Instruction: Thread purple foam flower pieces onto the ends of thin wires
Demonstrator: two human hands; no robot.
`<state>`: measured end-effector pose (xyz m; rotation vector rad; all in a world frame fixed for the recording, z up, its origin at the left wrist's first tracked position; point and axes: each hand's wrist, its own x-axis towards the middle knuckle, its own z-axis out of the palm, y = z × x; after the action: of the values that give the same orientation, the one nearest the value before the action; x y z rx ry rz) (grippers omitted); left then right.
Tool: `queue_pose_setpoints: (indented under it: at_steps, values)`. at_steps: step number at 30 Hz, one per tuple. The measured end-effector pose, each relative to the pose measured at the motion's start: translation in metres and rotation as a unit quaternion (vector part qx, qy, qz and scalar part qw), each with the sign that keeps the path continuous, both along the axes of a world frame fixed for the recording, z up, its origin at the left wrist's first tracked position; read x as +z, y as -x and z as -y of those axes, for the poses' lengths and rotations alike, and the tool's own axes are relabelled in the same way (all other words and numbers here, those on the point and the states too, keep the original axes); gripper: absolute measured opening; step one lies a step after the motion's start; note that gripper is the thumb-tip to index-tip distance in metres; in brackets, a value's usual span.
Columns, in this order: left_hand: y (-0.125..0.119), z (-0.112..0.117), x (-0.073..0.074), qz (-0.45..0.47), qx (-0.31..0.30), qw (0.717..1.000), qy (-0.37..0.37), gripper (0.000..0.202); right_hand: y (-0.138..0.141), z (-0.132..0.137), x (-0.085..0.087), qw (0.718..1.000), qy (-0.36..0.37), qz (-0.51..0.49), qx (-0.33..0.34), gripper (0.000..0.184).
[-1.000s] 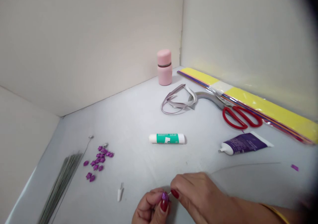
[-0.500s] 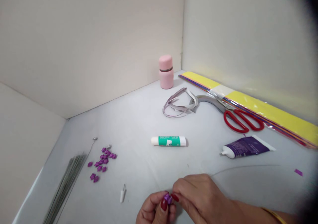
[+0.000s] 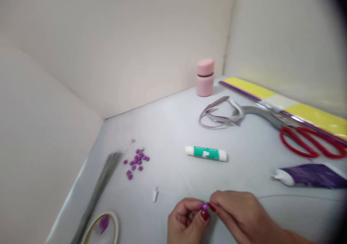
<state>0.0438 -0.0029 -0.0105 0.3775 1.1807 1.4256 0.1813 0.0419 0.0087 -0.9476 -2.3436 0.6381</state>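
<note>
Hands: left hand point(image 3: 187, 220) low at centre of the counter point(image 3: 162, 125), fingers curled, thumb and forefinger pinching a purple bead point(image 3: 204, 207). Right hand point(image 3: 235, 211) to its right, fingers drawn together, red-nailed fingertip point(image 3: 211, 207) just beside the bead on its right side; contact too blurred to tell, as is whether this hand pinches anything.

Bead: held at the left hand's fingertips, between the two hands, above the counter. Left hand grips it; right hand is close by.

Wire: one thin length point(image 3: 298, 196), long axis near level, running right from behind the right hand, below the purple tube point(image 3: 311, 176). Any link to the bead cannot be seen.

Left of hands: loose beads point(image 3: 137, 162), same purple, in a small cluster; wire bundle point(image 3: 100, 186), blurred, slanting toward the lower left; white cap point(image 3: 155, 194); tape roll point(image 3: 100, 229) with a purple piece point(image 3: 103, 224) at its centre.

Back and right: pink bottle point(image 3: 205, 77); grey paper strips point(image 3: 219, 117), looped; glue stick point(image 3: 206, 153), green and white; red scissors point(image 3: 309, 143); yellow paper pack point(image 3: 314, 110), along the wall.
</note>
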Motion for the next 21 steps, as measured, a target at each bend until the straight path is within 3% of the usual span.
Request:
queue_pose_setpoints:
  at_steps: [3,8,11,15,18,21]
  values:
    - [0.002,-0.003,0.003,-0.053,0.030,0.996,-0.070,0.015,-0.005,0.000,-0.015,1.000,0.027,0.006,0.013,0.025]
    - [0.009,-0.006,0.011,-0.076,0.084,0.993,-0.025,0.020,-0.013,-0.010,-0.032,0.997,0.055,-0.003,-0.051,0.020]
    - [0.015,-0.004,0.015,-0.075,0.094,0.993,-0.005,0.022,-0.016,-0.021,-0.020,0.991,0.074,0.023,-0.106,0.020]
    - [0.023,-0.002,0.018,-0.043,0.079,0.996,0.011,0.024,-0.017,-0.036,0.013,0.987,0.076,0.041,-0.136,0.020]
    - [0.026,-0.002,0.021,0.015,0.055,0.997,0.043,0.031,-0.012,-0.043,0.032,0.988,0.113,0.040,-0.098,0.017]
    - [0.028,0.005,0.026,0.029,0.041,0.997,0.058,0.034,-0.001,-0.046,0.034,0.986,0.160,0.023,-0.034,0.015]
